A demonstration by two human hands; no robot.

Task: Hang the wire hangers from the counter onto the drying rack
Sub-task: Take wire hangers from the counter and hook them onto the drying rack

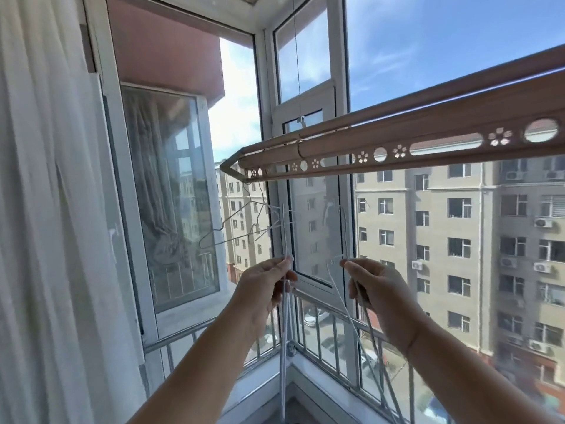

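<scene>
Curtain [46, 209] fills the left edge. The drying rack [397, 142] crosses from upper right, its perforated rail running toward the window corner. We hold both hands up below its far end.

Left hand [266, 289]: fingers curled, pinching the white hanger bunch [286, 347], wires upright through the grip.

Right hand [379, 289]: thumb and fingers pinch the single white hanger [345, 237], hook up, short of the rail.

Grey wire hangers [232, 221] hang from the rack's left tip, beyond the left hand.
</scene>
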